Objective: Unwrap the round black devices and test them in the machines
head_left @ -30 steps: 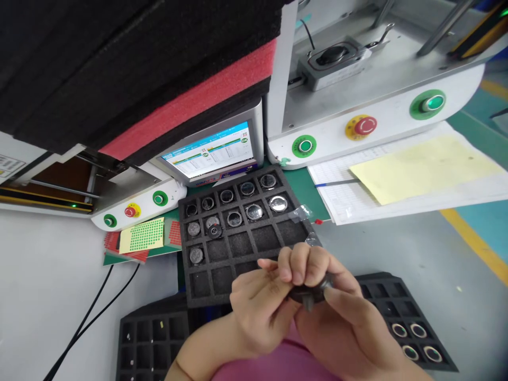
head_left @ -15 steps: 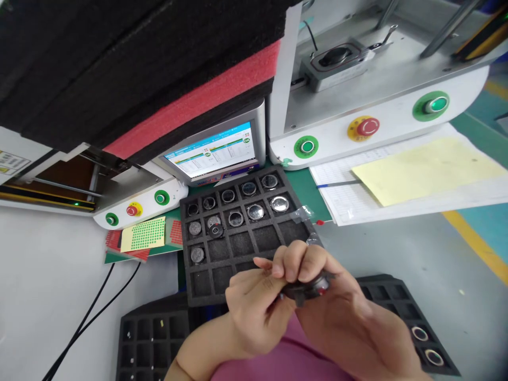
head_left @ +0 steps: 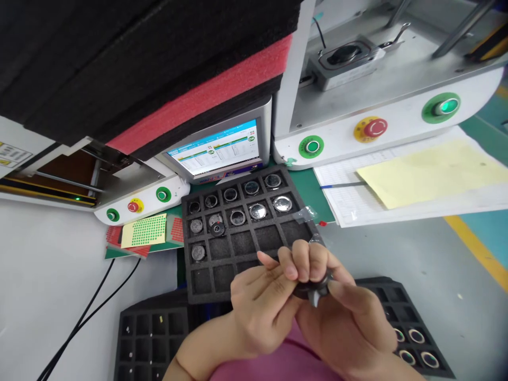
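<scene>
A dark, round watch case [head_left: 306,290] is held between both hands above the near edge of the foam tray. My left hand [head_left: 264,304] has its fingers closed on the case's left side. My right hand [head_left: 349,312] wraps around it from the right, fingers curled over the top and thumb at the near edge. A grey, pointed tab [head_left: 315,297] sticks out from below the case. Most of the case is hidden by fingers. Beyond the hands, the black foam tray [head_left: 248,242] carries several round watch parts, among them a black back cover [head_left: 217,229].
Behind the tray is a monitor [head_left: 222,151]. A white press machine [head_left: 341,135] with buttons stands at the right, papers [head_left: 345,203] in front of it. Sticker sheets [head_left: 143,231] lie at left. More foam trays sit low at left [head_left: 153,336] and right [head_left: 400,304].
The watch case has turned in my hands: a red spot on its edge is out of sight and the grey tab shows more. My right thumb has moved up to the edge.
</scene>
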{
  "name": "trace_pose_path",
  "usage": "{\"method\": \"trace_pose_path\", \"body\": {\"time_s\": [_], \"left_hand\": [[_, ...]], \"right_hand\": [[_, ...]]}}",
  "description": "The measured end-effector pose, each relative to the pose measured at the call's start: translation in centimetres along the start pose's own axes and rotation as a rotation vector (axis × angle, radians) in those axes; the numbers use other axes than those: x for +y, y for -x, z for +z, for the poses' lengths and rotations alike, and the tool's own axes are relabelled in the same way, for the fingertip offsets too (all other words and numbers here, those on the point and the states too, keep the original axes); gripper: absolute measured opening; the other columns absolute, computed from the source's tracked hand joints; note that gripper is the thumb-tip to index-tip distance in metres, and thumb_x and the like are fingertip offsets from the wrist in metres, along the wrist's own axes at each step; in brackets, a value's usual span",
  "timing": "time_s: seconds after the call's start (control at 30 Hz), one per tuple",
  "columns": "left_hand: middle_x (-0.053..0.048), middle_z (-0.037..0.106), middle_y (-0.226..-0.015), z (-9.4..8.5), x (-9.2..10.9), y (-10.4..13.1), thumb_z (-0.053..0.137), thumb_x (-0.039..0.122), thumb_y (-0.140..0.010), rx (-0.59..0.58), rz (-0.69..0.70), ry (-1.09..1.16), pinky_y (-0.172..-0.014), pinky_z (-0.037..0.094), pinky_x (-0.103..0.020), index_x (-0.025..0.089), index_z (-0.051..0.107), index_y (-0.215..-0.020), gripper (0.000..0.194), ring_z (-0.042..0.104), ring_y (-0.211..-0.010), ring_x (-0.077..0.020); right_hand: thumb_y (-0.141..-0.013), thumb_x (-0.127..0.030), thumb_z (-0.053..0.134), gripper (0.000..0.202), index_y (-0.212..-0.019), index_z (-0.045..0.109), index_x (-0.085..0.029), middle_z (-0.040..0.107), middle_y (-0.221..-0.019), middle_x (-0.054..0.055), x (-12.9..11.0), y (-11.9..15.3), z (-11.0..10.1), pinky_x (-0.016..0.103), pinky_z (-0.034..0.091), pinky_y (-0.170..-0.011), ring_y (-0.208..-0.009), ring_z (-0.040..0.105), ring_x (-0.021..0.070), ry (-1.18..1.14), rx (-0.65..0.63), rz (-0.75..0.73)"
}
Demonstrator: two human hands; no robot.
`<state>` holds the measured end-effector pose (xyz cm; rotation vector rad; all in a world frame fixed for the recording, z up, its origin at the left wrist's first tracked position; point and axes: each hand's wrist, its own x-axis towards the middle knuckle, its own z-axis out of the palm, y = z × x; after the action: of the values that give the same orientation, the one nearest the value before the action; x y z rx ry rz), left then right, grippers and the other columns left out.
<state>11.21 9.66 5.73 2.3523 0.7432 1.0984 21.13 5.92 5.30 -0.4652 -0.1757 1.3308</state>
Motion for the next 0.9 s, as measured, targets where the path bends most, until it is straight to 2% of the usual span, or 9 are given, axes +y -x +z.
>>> {"method": "trace_pose_path", "body": {"time_s": [0.13,0.3,0.37,0.5,0.6,0.73,0.9], "left_hand": [[-0.009,0.079,-0.086,-0.3,-0.1,0.3,0.048,0.008,-0.090,0.018,0.030,0.023,-0.064,0.064,-0.026,0.013,0.065,-0.109,0.025,0.076,-0.074,-0.0195],[-0.006,0.076,-0.072,-0.5,0.3,0.0,0.048,0.013,-0.095,-0.032,-0.027,-0.014,-0.058,0.062,-0.022,0.012,0.066,-0.093,0.018,0.073,-0.059,-0.0157],[-0.004,0.073,-0.064,-0.4,0.6,-0.1,0.045,0.017,-0.098,-0.025,-0.056,-0.046,-0.053,0.059,-0.021,0.012,0.065,-0.088,0.023,0.070,-0.053,-0.0141],[-0.002,0.069,-0.058,0.0,0.8,0.1,0.044,0.020,-0.100,-0.008,-0.094,-0.113,-0.050,0.055,-0.021,0.010,0.066,-0.086,0.027,0.066,-0.047,-0.0127],[-0.002,0.070,-0.058,0.1,0.7,0.4,0.045,0.017,-0.099,0.013,-0.089,-0.119,-0.050,0.055,-0.022,0.011,0.066,-0.088,0.025,0.066,-0.047,-0.0128],[-0.003,0.073,-0.065,-0.1,0.5,0.5,0.048,0.014,-0.095,-0.008,-0.069,-0.095,-0.051,0.057,-0.024,0.011,0.066,-0.092,0.019,0.068,-0.051,-0.0151],[-0.006,0.077,-0.079,-0.3,0.0,0.2,0.047,0.012,-0.095,0.010,0.022,-0.063,-0.063,0.061,-0.023,0.010,0.064,-0.101,0.018,0.074,-0.067,-0.0157]], "right_hand": [[-0.080,-0.029,0.068,0.008,-0.074,0.067,-0.023,0.048,-0.070,-0.001,0.0,0.2,0.0,0.042,0.053,-0.103,-0.071,0.053,0.0129,0.005,-0.017,0.012],[-0.082,-0.041,0.064,0.018,-0.084,0.069,-0.023,0.052,-0.078,0.002,-0.6,0.4,-0.8,0.050,0.050,-0.105,-0.079,0.058,0.0172,0.054,-0.119,0.054],[-0.082,-0.043,0.063,0.022,-0.087,0.069,-0.022,0.054,-0.082,0.003,-0.7,0.5,-0.9,0.047,0.051,-0.104,-0.083,0.059,0.0180,0.051,-0.128,0.041],[-0.082,-0.037,0.065,0.016,-0.085,0.067,-0.022,0.053,-0.080,0.001,-0.4,0.4,-0.9,0.038,0.055,-0.099,-0.081,0.061,0.0148,0.057,-0.098,0.043],[-0.082,-0.035,0.065,0.014,-0.082,0.065,-0.021,0.053,-0.078,0.001,-0.1,0.2,-0.9,0.037,0.057,-0.096,-0.078,0.059,0.0137,0.073,-0.076,0.033],[-0.081,-0.033,0.065,0.012,-0.078,0.062,-0.021,0.049,-0.074,0.000,0.2,0.1,-0.9,0.044,0.060,-0.090,-0.072,0.056,0.0147,0.089,-0.049,-0.008],[-0.081,-0.031,0.065,0.011,-0.077,0.061,-0.021,0.047,-0.072,-0.002,0.8,-0.1,-1.0,0.037,0.059,-0.094,-0.070,0.055,0.0120,0.036,-0.069,-0.052]]}}
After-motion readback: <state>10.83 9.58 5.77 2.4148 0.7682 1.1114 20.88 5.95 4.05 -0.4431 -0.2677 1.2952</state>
